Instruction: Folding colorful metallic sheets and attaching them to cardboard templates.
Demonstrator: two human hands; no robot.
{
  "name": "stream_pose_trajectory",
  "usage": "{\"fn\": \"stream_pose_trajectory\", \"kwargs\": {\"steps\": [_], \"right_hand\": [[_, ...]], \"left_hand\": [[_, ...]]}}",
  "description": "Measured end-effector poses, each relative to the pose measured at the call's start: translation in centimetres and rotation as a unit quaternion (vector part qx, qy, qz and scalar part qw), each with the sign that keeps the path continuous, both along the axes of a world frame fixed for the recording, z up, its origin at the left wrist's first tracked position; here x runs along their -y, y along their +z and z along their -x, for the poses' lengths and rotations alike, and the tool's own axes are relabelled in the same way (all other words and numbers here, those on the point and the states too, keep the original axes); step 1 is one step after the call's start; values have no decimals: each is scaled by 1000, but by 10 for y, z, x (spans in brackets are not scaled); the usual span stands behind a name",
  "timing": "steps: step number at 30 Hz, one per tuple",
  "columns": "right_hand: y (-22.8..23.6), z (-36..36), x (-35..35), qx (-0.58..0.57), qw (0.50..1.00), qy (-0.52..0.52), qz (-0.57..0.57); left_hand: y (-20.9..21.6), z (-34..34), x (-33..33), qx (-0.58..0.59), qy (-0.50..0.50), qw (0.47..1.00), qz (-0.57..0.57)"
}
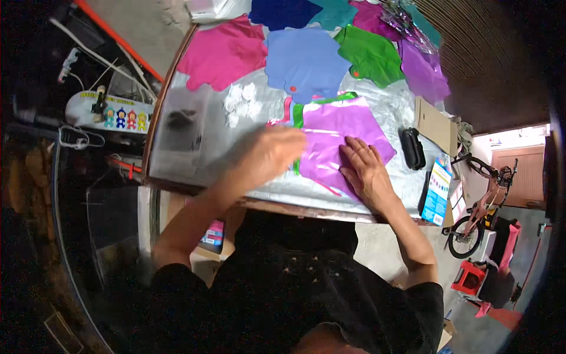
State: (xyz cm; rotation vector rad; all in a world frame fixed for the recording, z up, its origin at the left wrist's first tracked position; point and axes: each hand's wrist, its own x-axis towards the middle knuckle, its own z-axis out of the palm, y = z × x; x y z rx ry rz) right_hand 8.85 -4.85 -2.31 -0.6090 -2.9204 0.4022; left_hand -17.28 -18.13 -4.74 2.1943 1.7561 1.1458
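A shiny purple sheet (336,127) lies on the silver-covered table in front of me. Green strips (298,117) and thin pink and red edges show around its left and upper sides. My right hand (365,168) rests flat on the sheet's right part, fingers stretched out. At the sheet's left edge is my left hand (274,154), smeared by motion; its fingers look bent, but whether they hold anything is hidden. Just beyond the purple sheet lies a light blue piece (306,59) with a wavy edge and a small red dot. A green piece (371,56) is beside it.
A pink piece (227,53), a navy piece (283,13) and another purple piece (421,71) lie farther back. White round bits (242,105) sit left of centre. A black case (412,148), cardboard (435,125) and a blue package (437,192) line the right side.
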Motion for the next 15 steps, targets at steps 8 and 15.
{"fn": "stream_pose_trajectory", "kwargs": {"steps": [8, 15], "right_hand": [[12, 10, -10, 26, 999, 23, -20], [18, 49, -37, 16, 996, 84, -24]], "left_hand": [[0, 140, -193, -46, 129, 990, -35], [-43, 176, -294, -185, 210, 958, -53]]}}
